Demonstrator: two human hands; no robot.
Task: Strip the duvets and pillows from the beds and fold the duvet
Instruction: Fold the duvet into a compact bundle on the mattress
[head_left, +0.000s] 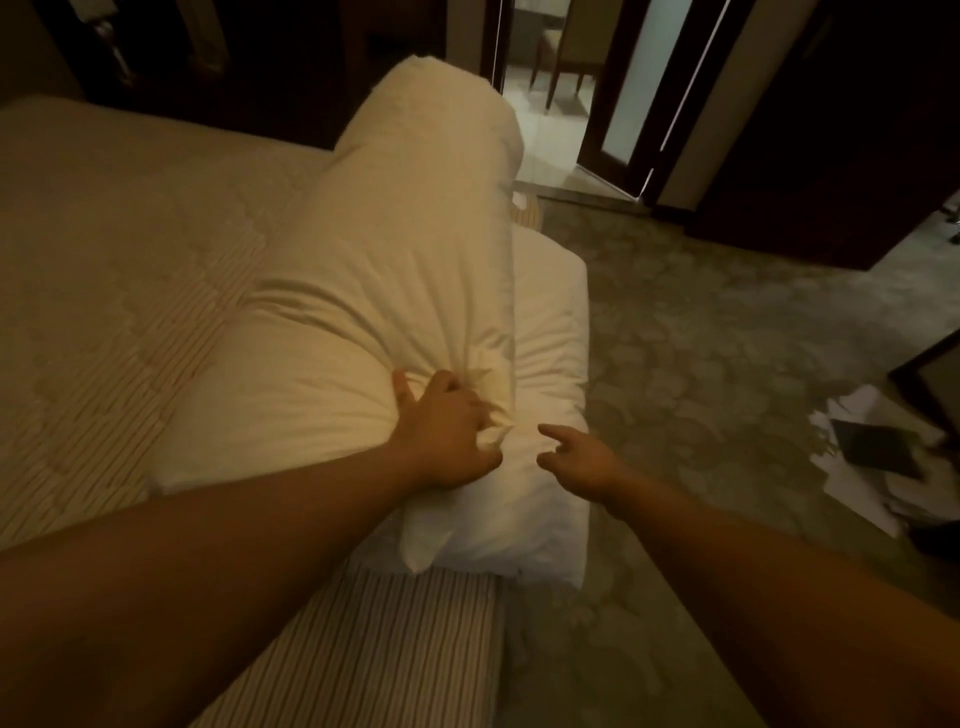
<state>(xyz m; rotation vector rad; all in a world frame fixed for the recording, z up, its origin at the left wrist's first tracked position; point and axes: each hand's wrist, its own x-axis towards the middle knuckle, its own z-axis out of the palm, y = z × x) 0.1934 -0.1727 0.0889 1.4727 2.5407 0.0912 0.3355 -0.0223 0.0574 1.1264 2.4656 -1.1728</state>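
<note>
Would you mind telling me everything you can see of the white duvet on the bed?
The duvet is white, soft and puffy, bundled into a long thick roll. It lies along the right edge of the bare striped mattress, on another folded white layer that overhangs the carpet side. The left hand grips a bunched, creased fold at its near end; the right hand hovers just beside it, fingers loosely extended.

Duvet (395, 291) lies bundled lengthwise along the right edge of the bed (114, 249), overhanging onto a pillow (550, 322) at that same edge. Left hand (447, 436) grips the bundle's near end; right hand (582, 460) hovers just right of it. Papers (852, 467) on the floor (727, 338), far right. Doorway (566, 78) behind.
</note>
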